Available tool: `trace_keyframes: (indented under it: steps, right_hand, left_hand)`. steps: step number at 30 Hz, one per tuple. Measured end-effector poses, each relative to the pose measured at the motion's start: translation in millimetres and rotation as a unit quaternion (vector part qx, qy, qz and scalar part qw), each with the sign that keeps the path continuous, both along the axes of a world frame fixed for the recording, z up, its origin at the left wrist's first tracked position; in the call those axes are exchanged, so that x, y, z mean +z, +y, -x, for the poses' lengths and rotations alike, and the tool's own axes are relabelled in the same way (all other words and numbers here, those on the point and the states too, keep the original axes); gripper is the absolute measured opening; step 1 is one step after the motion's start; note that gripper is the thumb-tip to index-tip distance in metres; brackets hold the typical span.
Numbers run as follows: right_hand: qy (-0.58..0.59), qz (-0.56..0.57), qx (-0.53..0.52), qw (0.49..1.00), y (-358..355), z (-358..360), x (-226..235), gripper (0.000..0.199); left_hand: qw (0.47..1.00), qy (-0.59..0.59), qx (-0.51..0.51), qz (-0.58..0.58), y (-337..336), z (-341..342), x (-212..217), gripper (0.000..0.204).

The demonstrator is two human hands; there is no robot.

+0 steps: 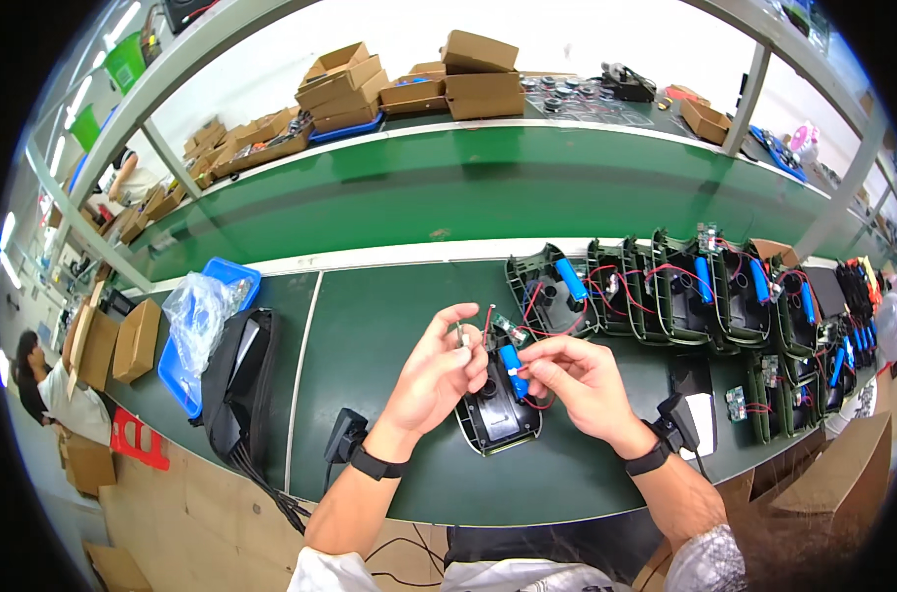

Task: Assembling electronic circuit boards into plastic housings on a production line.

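The step in hand looks like the wiring of one housing [498, 409], a dark, shell-shaped plastic part that lies open side up on the green bench [370, 326], near the front edge and directly under both hands. The left hand [437, 370] is over the left side of the housing; its thumb and forefinger are pinched narrow on a small pale part [461, 335], perhaps a connector or a wire end, too small to tell surely. The right hand [582, 380] is at the right side of the housing, and its fingertips are closed on the blue cell [512, 357], which stands tilted above the housing's upper end. Thin red wires [539, 331] run from the cell up to a small circuit board [505, 325] just behind the housing. I judge that the cell and the board are not yet seated, so the work on this piece is about in the middle. The next move, as I see it, calls for fine work of the fingertips: to press the cell into its place while the wires stay loose and are not pinched under it. To the right of the housing and further back, a row of similar housings [666, 286] stands with blue cells and red wires already inside. To the left of the housing lie a black bag [236, 380] and a blue bin [187, 380] with a clear plastic bag [202, 311].
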State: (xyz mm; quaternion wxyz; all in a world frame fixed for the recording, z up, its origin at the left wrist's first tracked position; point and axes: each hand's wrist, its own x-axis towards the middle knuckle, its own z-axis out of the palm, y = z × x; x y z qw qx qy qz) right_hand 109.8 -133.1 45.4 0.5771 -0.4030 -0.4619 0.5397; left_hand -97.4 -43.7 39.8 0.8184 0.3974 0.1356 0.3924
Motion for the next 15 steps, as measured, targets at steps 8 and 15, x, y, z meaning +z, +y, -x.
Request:
trace_keyframes:
  steps: [8,15]
  right_hand:
    - [-0.069,-0.073,-0.047,0.994,-0.1,4.0,-1.4,0.018]
    - [-0.107,-0.142,-0.090,0.980,-0.6,9.2,-1.2,0.015]
  left_hand:
    - [0.997,0.060,-0.040,0.018,-5.0,-2.1,5.5,0.039]
    - [0.984,0.153,0.049,-0.074,-15.3,-14.8,-6.5,0.030]
